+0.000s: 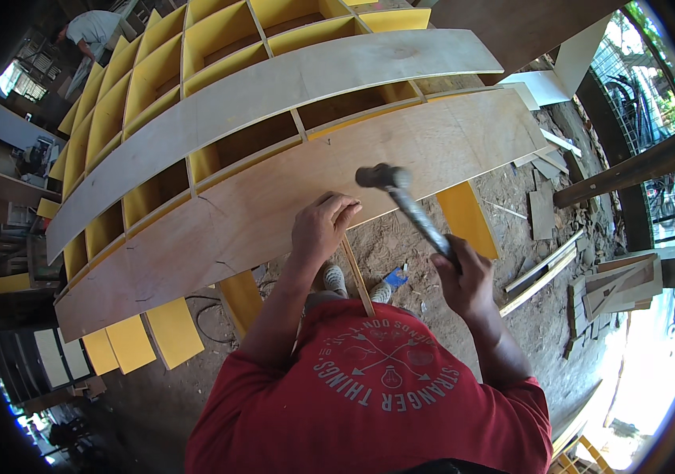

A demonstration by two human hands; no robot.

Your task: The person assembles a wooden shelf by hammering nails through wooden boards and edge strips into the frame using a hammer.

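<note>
My right hand point(465, 278) is wrapped around the dark grip of a hammer point(416, 215). The hammer's metal head is slightly blurred and hangs over the plywood strip point(432, 146), up and to the right of my left hand point(323, 227). At the near edge of that strip, my left thumb and fingers are pinched together; whatever is between them is too small to make out. The strip lies across a yellow wooden grid frame point(152, 75), with short dark marks along its far edge. A second, paler plywood strip point(274, 75) rests farther back on the frame.
Yellow panels point(175, 332) stick out below the frame at left, another point(465, 217) at right. A thin wooden stick point(357, 272) stands before my red shirt. Offcuts point(618, 288) and wood strips point(543, 272) lie on the dirt floor. Another person point(94, 35) bends over at far left.
</note>
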